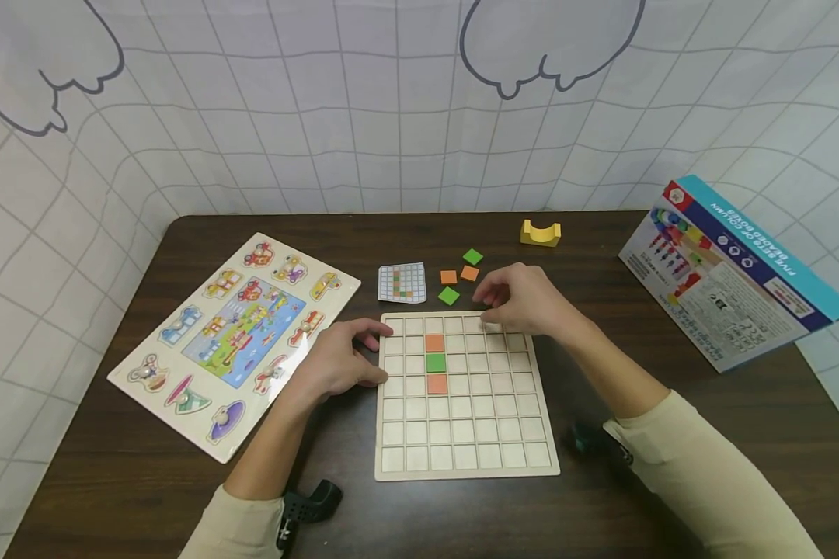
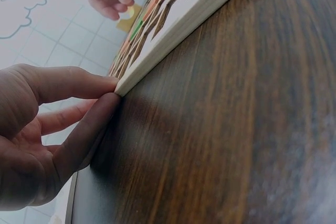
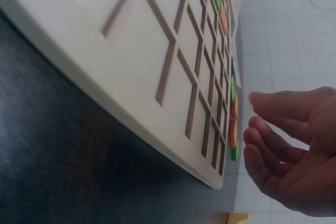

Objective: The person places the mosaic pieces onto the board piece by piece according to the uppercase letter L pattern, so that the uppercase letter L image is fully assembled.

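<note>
A wooden grid board lies flat on the dark table. One column bears an orange tile, a green tile and another orange tile. My left hand touches the board's left edge with thumb and fingertips, as the left wrist view shows at the rim. Above the board's far right part hovers my right hand. Its fingers are loosely bent in the right wrist view, with nothing seen between them. Loose green and orange tiles lie just beyond the board.
A small pattern card lies behind the board. To the left is a picture peg puzzle. At the back stands a yellow arched block, and a blue-topped box is at the right. A white tiled-pattern sheet hangs behind the table.
</note>
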Action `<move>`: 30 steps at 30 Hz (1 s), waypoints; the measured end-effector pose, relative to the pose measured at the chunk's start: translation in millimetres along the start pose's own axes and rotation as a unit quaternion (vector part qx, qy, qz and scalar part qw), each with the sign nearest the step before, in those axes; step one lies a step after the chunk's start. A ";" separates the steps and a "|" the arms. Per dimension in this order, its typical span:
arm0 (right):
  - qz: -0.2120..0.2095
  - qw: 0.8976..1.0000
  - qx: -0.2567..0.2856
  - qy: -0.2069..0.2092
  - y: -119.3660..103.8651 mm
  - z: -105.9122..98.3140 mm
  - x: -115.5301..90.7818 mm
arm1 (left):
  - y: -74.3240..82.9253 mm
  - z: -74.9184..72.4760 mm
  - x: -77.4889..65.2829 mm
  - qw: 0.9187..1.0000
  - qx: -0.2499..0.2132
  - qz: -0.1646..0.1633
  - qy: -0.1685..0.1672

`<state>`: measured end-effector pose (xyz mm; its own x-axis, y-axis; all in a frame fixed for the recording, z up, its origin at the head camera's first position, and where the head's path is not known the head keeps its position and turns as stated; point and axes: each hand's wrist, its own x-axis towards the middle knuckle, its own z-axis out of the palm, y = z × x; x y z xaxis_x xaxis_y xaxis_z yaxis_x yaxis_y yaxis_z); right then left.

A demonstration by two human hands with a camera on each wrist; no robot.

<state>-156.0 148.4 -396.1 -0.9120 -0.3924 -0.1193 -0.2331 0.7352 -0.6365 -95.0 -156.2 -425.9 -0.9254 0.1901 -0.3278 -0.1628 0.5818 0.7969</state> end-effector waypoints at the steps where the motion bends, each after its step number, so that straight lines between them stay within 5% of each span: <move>1: 0.003 1.000 0.002 0.000 0.6 -0.6 1.5 | -0.2 0.0 0.1 1.000 0.000 0.000 0.000; 30: 0.001 1.000 0.021 -0.006 -10.8 10.1 41.5 | -1.0 -0.8 0.5 1.000 -0.019 -0.002 -0.002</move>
<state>-187.9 118.6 -401.9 -0.9078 -0.3988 -0.1299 -0.2175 0.7125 -0.6671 -95.5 -157.4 -426.5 -0.9232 0.1908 -0.3336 -0.1803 0.5517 0.8144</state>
